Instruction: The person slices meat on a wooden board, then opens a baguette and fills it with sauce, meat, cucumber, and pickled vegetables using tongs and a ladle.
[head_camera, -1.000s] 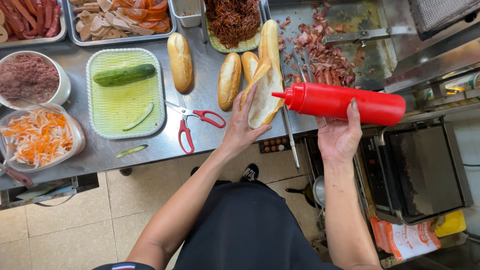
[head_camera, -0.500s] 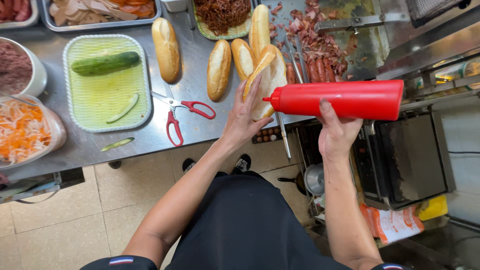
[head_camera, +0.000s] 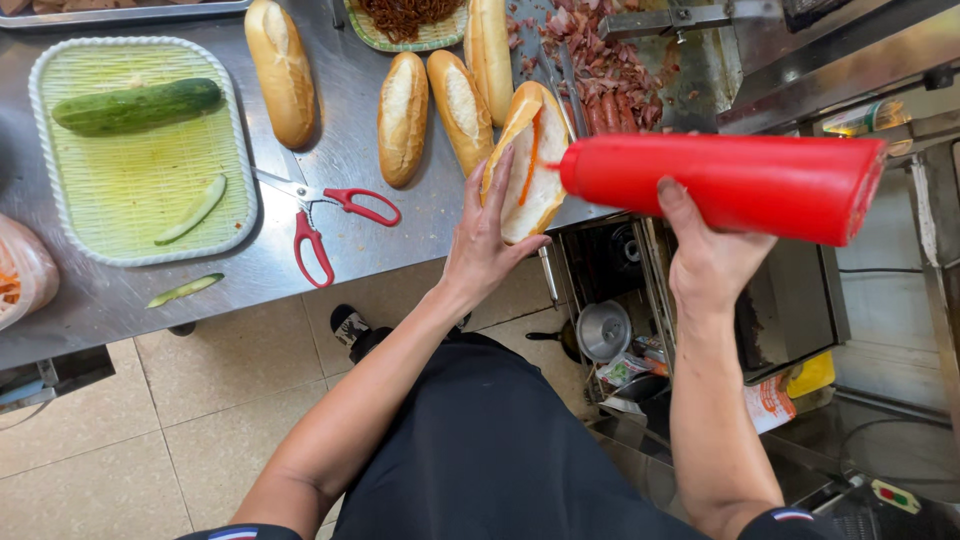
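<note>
Two hands work at the counter's (head_camera: 330, 160) near edge. The left hand (head_camera: 480, 245) cups a split roll (head_camera: 528, 160) from below, fingers spread along its crust, holding it open and tilted just past the edge. The right hand (head_camera: 705, 255) grips a red bottle (head_camera: 730, 185) lying almost level, its nozzle touching the roll's crumb, where an orange stripe of sauce runs lengthwise. Beyond the roll, chopped meat (head_camera: 610, 70) lies on the counter. Four whole loaves (head_camera: 405, 115) lie toward the far edge, left of the roll. Red scissors (head_camera: 325, 215) rest open near the front edge. Further left, a green tray (head_camera: 140, 190) carries a cucumber (head_camera: 135, 105) and a cucumber strip (head_camera: 195, 208); another sliver (head_camera: 183, 290) lies beside it at the front edge.
</note>
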